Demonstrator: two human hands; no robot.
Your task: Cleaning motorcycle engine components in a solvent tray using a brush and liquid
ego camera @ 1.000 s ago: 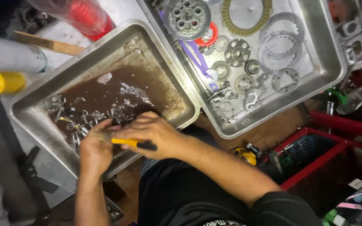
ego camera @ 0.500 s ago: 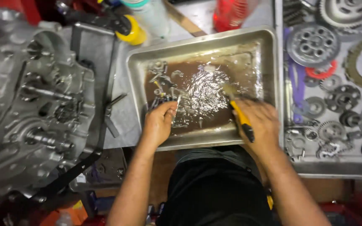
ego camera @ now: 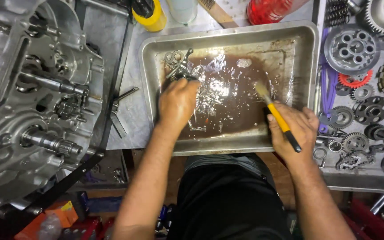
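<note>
Brush (ego camera: pixel 275 114), one, yellow-handled, lies gripped in the right hand (ego camera: pixel 292 129) over one steel tray (ego camera: pixel 147 89) of brown liquid. One left hand (ego camera: pixel 177 103) clutches small metal parts (ego camera: pixel 178 66) at the tray's far left.

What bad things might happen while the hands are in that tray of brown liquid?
1. The brown liquid may splash over the low rim of the metal tray onto the lap below when the brush in the right hand flicks.
2. Small metal parts under the left hand look slippery, so one might slide away and get lost.
</note>
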